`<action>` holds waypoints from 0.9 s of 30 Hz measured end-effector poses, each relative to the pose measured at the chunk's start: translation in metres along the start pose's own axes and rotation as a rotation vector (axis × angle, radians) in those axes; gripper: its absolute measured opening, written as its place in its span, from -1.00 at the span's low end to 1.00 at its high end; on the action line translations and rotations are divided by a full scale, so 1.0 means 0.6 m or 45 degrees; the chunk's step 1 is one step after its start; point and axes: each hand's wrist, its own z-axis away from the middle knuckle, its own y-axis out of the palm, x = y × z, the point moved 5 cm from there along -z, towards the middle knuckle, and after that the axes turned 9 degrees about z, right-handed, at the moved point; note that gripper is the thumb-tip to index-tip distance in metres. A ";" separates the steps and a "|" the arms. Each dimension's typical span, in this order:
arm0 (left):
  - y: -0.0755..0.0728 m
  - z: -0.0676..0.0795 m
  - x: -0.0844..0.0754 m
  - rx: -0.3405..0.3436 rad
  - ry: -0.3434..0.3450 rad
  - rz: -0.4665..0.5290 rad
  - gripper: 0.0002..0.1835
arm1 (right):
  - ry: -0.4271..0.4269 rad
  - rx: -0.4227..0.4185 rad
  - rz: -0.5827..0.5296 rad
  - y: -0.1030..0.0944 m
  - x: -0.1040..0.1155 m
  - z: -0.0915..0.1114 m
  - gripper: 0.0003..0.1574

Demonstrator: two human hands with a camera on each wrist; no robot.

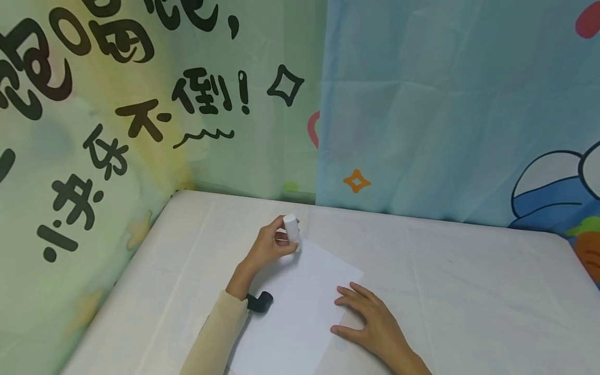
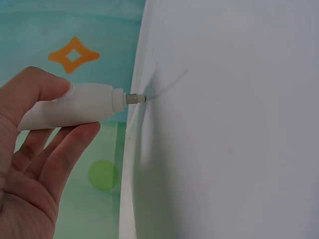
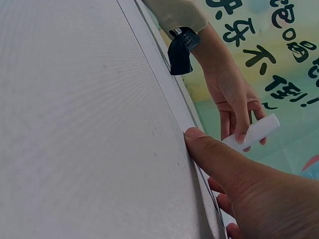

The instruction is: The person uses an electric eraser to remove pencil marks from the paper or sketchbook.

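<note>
My left hand (image 1: pixel 266 246) grips a white electric eraser (image 1: pixel 291 228) by its thick body near the far end of a white sheet of paper (image 1: pixel 295 307). In the left wrist view the eraser (image 2: pixel 87 105) has a metal sleeve with a small dark-ended tip, which meets or nearly meets the white surface beside a faint grey streak. My right hand (image 1: pixel 372 323) lies at the sheet's right edge, fingers spread and nothing held. Its thumb (image 3: pixel 212 149) appears at the paper's edge in the right wrist view.
A white-covered table (image 1: pixel 469 291) spreads under the paper. Printed curtains (image 1: pixel 422 104) hang behind and to the left of it. The left wrist carries a black strapped device (image 1: pixel 260 302).
</note>
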 end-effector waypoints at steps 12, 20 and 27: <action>-0.002 -0.001 0.002 -0.010 0.006 0.001 -0.54 | 0.021 0.028 -0.017 0.000 0.001 -0.001 -0.49; -0.003 0.000 0.001 -0.023 0.034 -0.007 -0.56 | 0.033 0.035 -0.019 0.001 0.001 0.001 -0.48; -0.002 -0.002 0.003 -0.032 -0.020 -0.031 -0.53 | 0.028 0.035 -0.013 0.000 0.001 -0.001 -0.49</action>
